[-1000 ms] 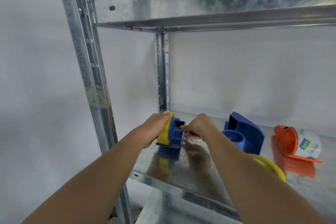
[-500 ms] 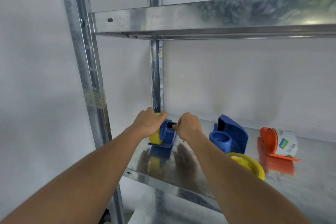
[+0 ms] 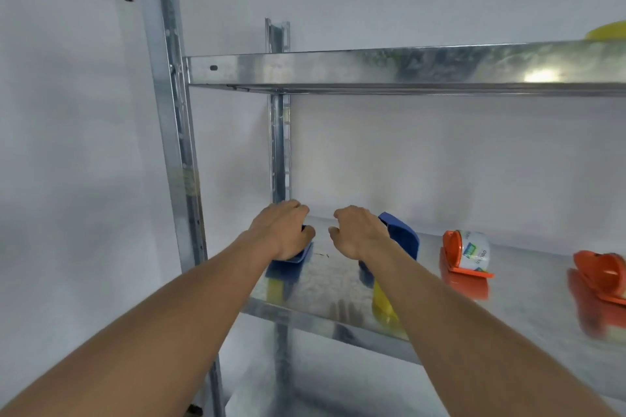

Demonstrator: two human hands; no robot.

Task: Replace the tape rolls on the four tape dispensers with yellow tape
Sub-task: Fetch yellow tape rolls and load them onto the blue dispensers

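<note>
A: Centre of frame, head view: left hand [image 3: 283, 230] curled over a blue dispenser [image 3: 294, 256] at the left end of the shelf [image 3: 325, 283], gripping it from above. Yellow shows only as a reflection under it, so I can't confirm the roll is seated.

B: Risk?

A: It sits near the front edge. A push or a sloppy release could tip it off.

B: Right hand?

A: Right hand [image 3: 355, 230] hangs loosely curled, holding nothing, just in front of the second blue dispenser [image 3: 403, 235].

B: Rest?

A: Two orange dispensers [image 3: 465, 256] at right; the near one carries non-yellow tape, the far one is blurred. Something yellow [image 3: 608, 34] on the upper shelf, top right.
</note>
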